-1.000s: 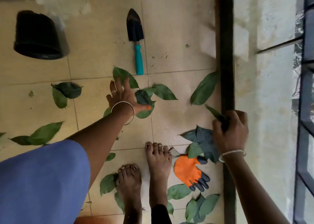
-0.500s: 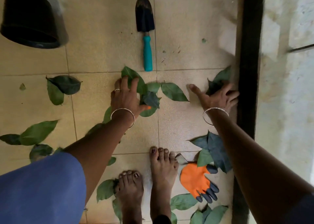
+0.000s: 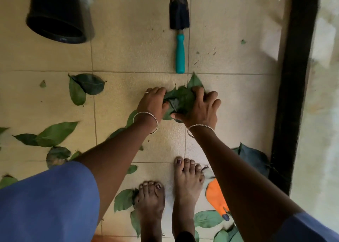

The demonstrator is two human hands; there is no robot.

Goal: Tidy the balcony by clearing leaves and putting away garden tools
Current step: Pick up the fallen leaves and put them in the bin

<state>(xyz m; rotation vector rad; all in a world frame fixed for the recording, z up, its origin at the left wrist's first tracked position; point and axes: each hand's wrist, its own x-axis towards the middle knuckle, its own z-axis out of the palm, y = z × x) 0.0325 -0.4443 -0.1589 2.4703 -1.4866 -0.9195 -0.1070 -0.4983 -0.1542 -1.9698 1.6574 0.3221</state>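
Head view: a clump of leaves (image 3: 180, 99) lies gathered on the tiled floor (image 3: 128, 54), pressed between the left hand (image 3: 153, 104) and the right hand (image 3: 200, 109). Each grip curls onto the clump from its own side, apparently so the heap can be lifted in one go. A teal-handled trowel (image 3: 179, 30) lies just beyond the fingers. A black pot (image 3: 56, 14) sits on its side well apart, loose leaves (image 3: 55, 133) scatter leftward, and an orange glove (image 3: 215, 195) lies beside the bare feet (image 3: 152, 201).
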